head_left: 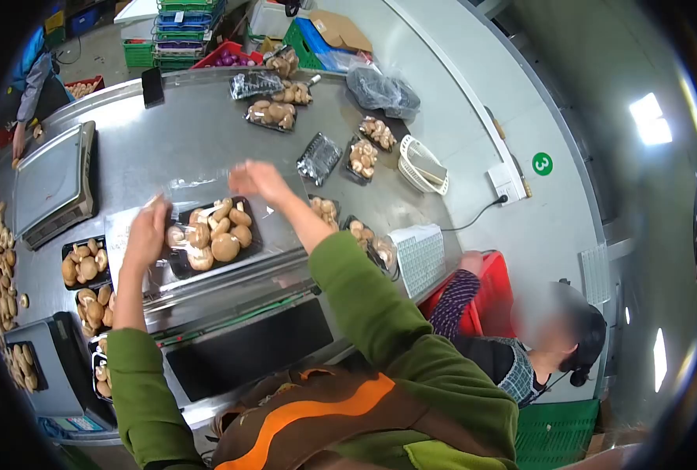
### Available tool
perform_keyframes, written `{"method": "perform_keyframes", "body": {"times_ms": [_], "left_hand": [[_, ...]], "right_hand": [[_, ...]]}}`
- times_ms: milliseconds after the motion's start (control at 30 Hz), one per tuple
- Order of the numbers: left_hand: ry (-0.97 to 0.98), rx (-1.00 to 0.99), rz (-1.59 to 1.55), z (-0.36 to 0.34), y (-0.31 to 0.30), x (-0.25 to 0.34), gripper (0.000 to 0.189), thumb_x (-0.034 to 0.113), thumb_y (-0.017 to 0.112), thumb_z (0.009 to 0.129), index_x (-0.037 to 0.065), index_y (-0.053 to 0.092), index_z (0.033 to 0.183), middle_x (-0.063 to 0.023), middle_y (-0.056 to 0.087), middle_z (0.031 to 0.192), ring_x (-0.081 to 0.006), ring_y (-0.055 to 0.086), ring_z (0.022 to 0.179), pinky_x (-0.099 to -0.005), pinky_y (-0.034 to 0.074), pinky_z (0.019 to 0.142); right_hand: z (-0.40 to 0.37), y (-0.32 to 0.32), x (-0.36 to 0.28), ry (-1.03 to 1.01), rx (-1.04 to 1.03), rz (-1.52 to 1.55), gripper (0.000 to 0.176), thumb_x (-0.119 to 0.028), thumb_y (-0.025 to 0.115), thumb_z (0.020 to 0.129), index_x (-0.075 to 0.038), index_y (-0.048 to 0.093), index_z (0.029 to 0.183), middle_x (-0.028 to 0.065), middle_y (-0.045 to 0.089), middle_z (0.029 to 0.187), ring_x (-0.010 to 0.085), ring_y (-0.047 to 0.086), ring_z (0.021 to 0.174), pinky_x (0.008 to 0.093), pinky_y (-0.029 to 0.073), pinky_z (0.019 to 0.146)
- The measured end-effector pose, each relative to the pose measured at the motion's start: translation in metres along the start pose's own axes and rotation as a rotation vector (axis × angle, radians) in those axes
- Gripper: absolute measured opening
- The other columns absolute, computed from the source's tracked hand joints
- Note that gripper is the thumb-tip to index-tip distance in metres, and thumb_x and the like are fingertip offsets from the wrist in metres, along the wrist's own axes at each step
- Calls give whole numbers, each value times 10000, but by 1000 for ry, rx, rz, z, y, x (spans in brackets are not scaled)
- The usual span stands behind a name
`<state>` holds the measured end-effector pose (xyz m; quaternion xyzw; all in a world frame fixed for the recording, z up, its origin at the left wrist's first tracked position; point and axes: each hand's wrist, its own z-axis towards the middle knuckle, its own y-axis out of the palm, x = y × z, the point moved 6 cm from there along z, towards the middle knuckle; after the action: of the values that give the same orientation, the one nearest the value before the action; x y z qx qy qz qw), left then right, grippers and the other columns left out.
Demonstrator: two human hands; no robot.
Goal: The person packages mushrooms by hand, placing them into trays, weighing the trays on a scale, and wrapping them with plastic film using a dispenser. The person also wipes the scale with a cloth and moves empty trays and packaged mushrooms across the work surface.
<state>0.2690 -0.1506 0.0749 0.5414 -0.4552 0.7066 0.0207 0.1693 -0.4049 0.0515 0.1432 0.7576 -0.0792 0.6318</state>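
Observation:
A black tray of brown mushrooms (221, 235) sits at the table's near edge, between my two forearms. Clear plastic film (195, 183) glints just beyond the tray and seems to stretch from one hand to the other. At the tray's left side, my left hand (146, 229) has its fingertips pinched together at the film's edge. My right hand (259, 180) is above the tray's far right corner, fingers bent and closed at the film. Where exactly the film ends in each hand is hard to see.
A scale (52, 184) and more mushroom trays (84, 262) stand left. Packed mushrooms (271, 114), a white basket (423, 164) and a grey plastic bag (383, 91) lie beyond. A co-worker (513, 352) is at right beside a red crate (493, 294); another person's hand (19, 142) is far left.

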Motion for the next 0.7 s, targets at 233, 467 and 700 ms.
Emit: {"method": "perform_keyframes", "body": {"times_ms": [233, 467, 700], "left_hand": [[-47, -89, -95, -33, 9, 0, 387, 255, 368, 973, -49, 608, 964, -271, 598, 963, -422, 563, 916, -435, 429, 819], [70, 3, -290, -48, 5, 10, 300, 231, 509, 922, -51, 609, 907, -167, 609, 734, -223, 570, 677, -328, 455, 673], [137, -182, -5, -78, -17, 17, 377, 312, 656, 819, -2, 641, 1027, -200, 553, 1175, -337, 494, 1092, -410, 386, 942]], "right_hand": [[-22, 3, 24, 54, 25, -46, 437, -369, 440, 975, 34, 608, 949, 121, 658, 838, 189, 652, 739, 307, 514, 660], [-59, 13, -2, 299, -128, -577, 577, -554, 499, 882, -9, 660, 786, 20, 526, 606, 118, 416, 537, 282, 364, 519], [-101, 13, -18, 250, -499, -493, 369, -379, 731, 760, -23, 651, 815, -25, 535, 652, 95, 453, 595, 260, 351, 544]]}}
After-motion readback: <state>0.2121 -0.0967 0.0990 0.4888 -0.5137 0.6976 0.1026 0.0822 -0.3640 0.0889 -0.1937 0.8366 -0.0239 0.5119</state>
